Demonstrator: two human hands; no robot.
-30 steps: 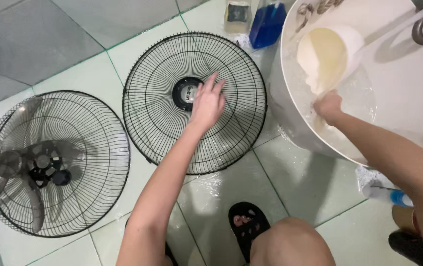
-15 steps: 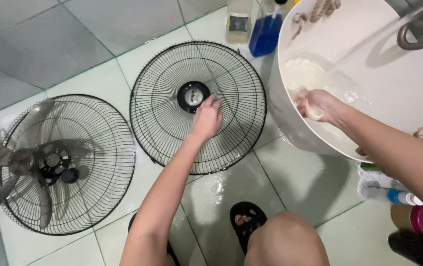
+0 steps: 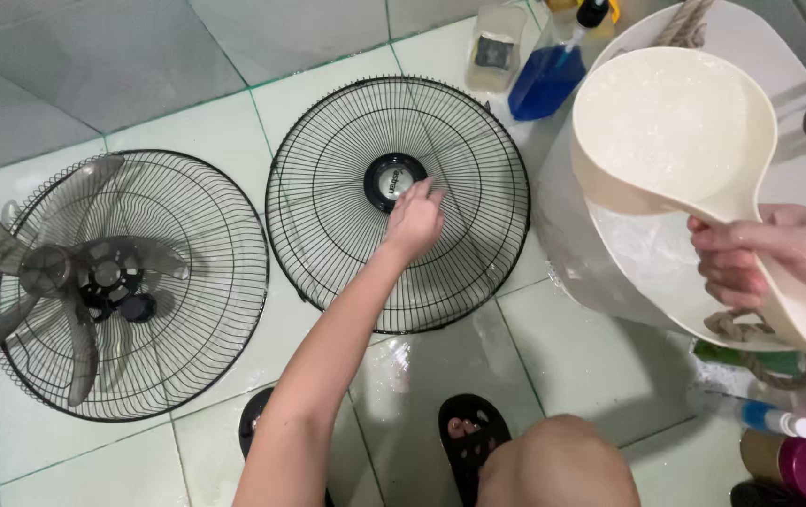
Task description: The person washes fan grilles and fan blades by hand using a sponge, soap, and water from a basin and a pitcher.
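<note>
Cream scoop [image 3: 670, 131] now lifted clear, right hand [image 3: 764, 258] clamped on its handle; left hand [image 3: 414, 221] loose-fingered on one of two fan grilles [image 3: 328, 244].

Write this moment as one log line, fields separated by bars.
left hand: flat on fan grille | right hand: holds water scoop above tub

Fan grille [image 3: 440, 272]: thin black-coated metal wire. Scoop [image 3: 675, 131]: smooth cream plastic, wet sheen. Floor tiles [image 3: 572, 357]: glossy, wet. Blades [image 3: 41, 268]: translucent grey plastic.

left hand [image 3: 414, 221]: extended, fingers spread | right hand [image 3: 761, 255]: raised, fingers curled
</note>
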